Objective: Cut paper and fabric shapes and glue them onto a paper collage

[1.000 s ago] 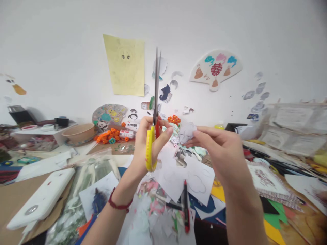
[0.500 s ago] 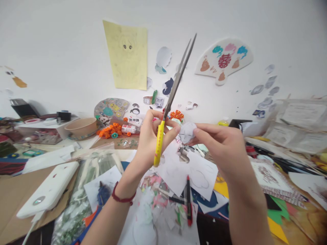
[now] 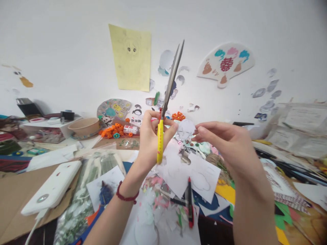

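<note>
My left hand point(image 3: 152, 139) is closed, with the yellow-handled scissors point(image 3: 160, 141) hooked in it and their blades pointing up toward the wall. Its thumb and fingertip pinch the left edge of a small white paper cutout point(image 3: 186, 128), which bears faint drawn lines. Just right of the cutout is my right hand point(image 3: 222, 137), a small gap between its fingertips and the paper. Its fingers are loosely bent and hold nothing I can see. Below the hands lie white paper sheets point(image 3: 204, 175) with pencil outlines and a black-and-red pen point(image 3: 190, 204).
Paper scraps point(image 3: 158, 194) are heaped on the desk. On the left are a white power bank point(image 3: 52, 187) with a cable, a plastic bag point(image 3: 76, 200) and a beige bowl point(image 3: 84, 126). Orange flowers point(image 3: 112, 131) lie behind. Drawings and a paper fan point(image 3: 226, 64) hang on the wall.
My right hand has let go of the paper cutout and moved a little right. The cutout stays in my left hand. The scissors' blades have tilted more upright.
</note>
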Tool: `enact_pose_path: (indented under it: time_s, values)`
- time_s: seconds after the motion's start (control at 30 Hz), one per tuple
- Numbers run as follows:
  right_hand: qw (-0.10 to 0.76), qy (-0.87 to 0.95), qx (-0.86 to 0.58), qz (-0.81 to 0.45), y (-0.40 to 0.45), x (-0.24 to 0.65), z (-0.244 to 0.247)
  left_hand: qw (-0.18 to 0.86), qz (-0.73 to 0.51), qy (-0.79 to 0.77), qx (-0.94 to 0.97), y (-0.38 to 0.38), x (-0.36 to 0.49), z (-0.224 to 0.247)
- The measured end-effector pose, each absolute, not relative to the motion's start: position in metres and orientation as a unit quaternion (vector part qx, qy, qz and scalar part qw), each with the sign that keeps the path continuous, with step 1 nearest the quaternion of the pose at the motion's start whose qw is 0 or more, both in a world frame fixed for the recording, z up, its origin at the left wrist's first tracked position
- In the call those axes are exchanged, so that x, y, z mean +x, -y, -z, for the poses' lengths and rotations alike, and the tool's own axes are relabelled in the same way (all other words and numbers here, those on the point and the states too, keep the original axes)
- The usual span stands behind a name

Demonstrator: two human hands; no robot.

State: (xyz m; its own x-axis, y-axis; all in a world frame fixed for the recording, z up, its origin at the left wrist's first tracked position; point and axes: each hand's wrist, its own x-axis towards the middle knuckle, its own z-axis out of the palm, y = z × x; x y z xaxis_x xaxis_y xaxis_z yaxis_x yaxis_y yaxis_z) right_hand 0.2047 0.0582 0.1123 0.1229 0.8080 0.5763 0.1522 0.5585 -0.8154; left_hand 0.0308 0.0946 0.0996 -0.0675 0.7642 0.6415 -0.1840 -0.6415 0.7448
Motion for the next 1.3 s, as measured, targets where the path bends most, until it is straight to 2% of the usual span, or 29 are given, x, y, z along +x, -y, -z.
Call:
enact_pose_path:
  time_s: [0.6,0.77,0.87,1.07,1.3]
  values:
    - [0.603,0.631,-0.417,-0.252,-0.063,0.207,-0.114,0.324,-0.676,-0.255,0.611,-0.099,0.032,-0.096]
    - [0.629,0.624,-0.414,-0.211,-0.064,0.211,-0.113,0.305,-0.661,-0.234,0.644,-0.110,0.025,-0.092]
    - [0.641,0.629,-0.409,-0.165,-0.059,0.214,-0.113,0.251,-0.611,-0.273,0.699,-0.115,0.004,-0.094]
    - [0.651,0.614,-0.446,-0.009,-0.044,0.215,-0.116,0.049,-0.416,-0.461,0.783,-0.115,-0.045,-0.108]
    - [0.689,0.593,-0.407,0.092,-0.040,0.209,-0.118,0.025,-0.349,-0.439,0.828,-0.120,-0.046,-0.106]
